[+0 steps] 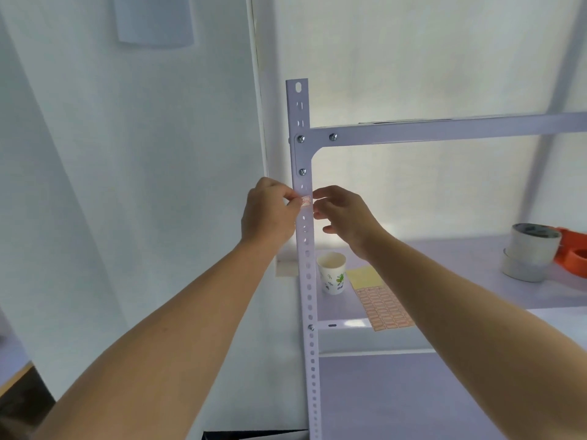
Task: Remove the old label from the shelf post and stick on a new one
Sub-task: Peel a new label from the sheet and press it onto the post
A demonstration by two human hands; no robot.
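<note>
A white perforated shelf post point(305, 281) stands upright in the middle of the view. A small white label with orange print point(306, 201) sits on the post below the corner bracket. My left hand point(270, 211) is at the post's left side, and its thumb and fingertips pinch the label's left edge. My right hand point(344, 214) hovers just right of the post with its fingers loosely curled near the label; it holds nothing that I can see. A sheet of orange labels point(382, 308) lies on the shelf point(476, 290) below.
A paper cup point(332, 273) stands on the shelf beside the post, with a yellow sheet point(363, 276) next to it. Stacked tape rolls point(529, 252) and an orange tape dispenser point(573, 252) sit at the right. A white wall lies to the left.
</note>
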